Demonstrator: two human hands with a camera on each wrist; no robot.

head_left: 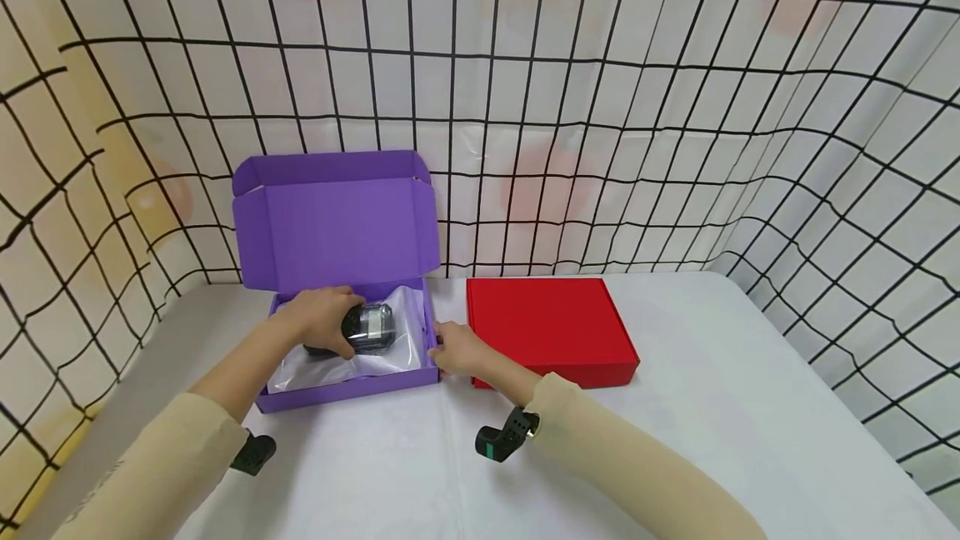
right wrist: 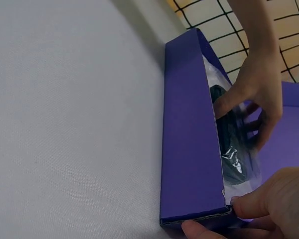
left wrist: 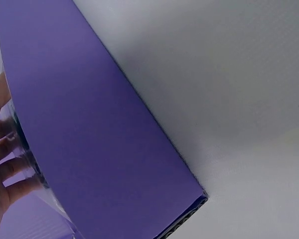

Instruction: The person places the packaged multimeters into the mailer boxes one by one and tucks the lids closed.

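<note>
A purple cardboard box [head_left: 348,391] stands on the white surface with its lid [head_left: 345,223] raised at the back. Inside it, a black object [head_left: 375,330] in clear plastic lies over whitish plastic wrapping [head_left: 408,315]; its exact kind is hard to tell. My left hand [head_left: 322,319] reaches in from the left, thumb and fingers curled round the black object. In the right wrist view, that grip shows with the thumb on the near side. My right hand [head_left: 461,350] pinches the box's right wall near its front corner, thumb at the rim and fingers outside.
A closed red box [head_left: 551,325] lies to the right of the purple one, just beyond my right hand. Black wire grid [head_left: 487,119] walls enclose the back and sides of the white table [head_left: 720,407]. Wrist straps with dark devices [head_left: 510,433] hang below both forearms.
</note>
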